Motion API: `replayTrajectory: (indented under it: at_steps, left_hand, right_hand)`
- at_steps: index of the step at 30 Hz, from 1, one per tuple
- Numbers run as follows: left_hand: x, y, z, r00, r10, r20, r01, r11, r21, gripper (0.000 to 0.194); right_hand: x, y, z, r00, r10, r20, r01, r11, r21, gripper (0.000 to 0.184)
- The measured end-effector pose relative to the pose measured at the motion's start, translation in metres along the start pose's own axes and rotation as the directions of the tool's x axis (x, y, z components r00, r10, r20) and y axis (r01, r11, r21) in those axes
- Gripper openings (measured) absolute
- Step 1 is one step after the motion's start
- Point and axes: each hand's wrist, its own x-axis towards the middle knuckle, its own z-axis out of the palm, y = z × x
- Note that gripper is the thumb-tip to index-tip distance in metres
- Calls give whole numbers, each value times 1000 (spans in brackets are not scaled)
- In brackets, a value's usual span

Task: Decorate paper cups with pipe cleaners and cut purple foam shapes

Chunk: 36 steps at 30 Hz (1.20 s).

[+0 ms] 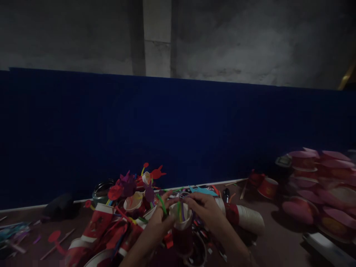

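Observation:
A red paper cup (182, 231) with a white rim stands upright at the bottom centre, with thin green and purple stems poking out of its mouth. My left hand (160, 214) grips the cup's left rim and pinches a green stem. My right hand (202, 208) curls over the right rim, fingertips closed at the stems. Just behind the hands lies a heap of red cups (111, 226) and paper flowers (130, 185) on coloured stems.
A stack of white-rimmed cups (244, 218) lies on its side to the right. Piles of pink-lidded red bowls (319, 178) fill the far right. A dark jar (102, 191) stands at the left. A blue panel (178, 129) backs the brown table (278, 241).

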Motion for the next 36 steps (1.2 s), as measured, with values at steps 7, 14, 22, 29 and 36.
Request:
replayTrajectory:
  at_steps: [7,14,22,29,36]
  left_hand:
    - [6,-2,4,992,30,-121,-27,999,27,101]
    - [10,-2,-1,984,35,-175,-42,998,-37,111]
    - [10,-4,2,964,6,-265,-77,963,-259,98]
    - [11,-10,6,950,1,-313,-61,981,-183,60]
    - [13,-3,2,946,35,-322,-92,982,-166,60]
  right_hand:
    - [1,3,1,993,119,9,-118,972,205,35]
    - [-9,6,6,949,168,265,-239,935,263,79]
    - [-2,5,14,973,98,208,-165,928,334,56]
    - [-3,4,15,969,66,237,-154,915,374,54]
    - [-3,9,3,984,169,56,-178,944,279,66]
